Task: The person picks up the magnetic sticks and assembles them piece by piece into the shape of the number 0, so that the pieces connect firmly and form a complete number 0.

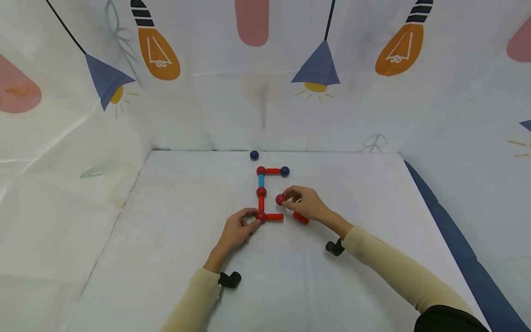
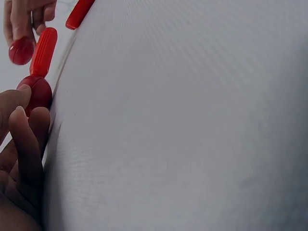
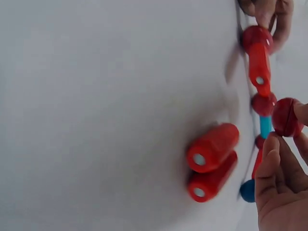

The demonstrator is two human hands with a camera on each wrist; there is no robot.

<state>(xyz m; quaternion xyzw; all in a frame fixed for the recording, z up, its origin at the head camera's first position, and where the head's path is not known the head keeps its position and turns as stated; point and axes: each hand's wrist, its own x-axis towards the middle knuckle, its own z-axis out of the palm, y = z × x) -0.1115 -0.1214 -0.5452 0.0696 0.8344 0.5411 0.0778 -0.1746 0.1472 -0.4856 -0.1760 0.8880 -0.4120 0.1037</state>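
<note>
On the white table lies a linked figure of balls and rods. My left hand (image 1: 236, 230) pinches the red ball (image 1: 261, 216) at its near corner, from which a red rod (image 1: 274, 217) points right. Up the left side run another red rod (image 1: 261, 203), a middle red ball (image 1: 261, 192), a blue rod (image 1: 261, 180) and a top red ball (image 1: 261, 170). A top red rod (image 1: 273, 171) ends at a dark blue ball (image 1: 285, 171). Between thumb and fingers, my right hand (image 1: 307, 203) holds a separate red ball (image 3: 286, 117), right of the figure.
Two loose red rods (image 3: 211, 149) lie side by side on the table below the right hand, each with a silvery disc in its end. A single dark blue ball (image 1: 254, 155) sits near the table's back edge. Behind hangs a patterned white cloth (image 1: 207, 106).
</note>
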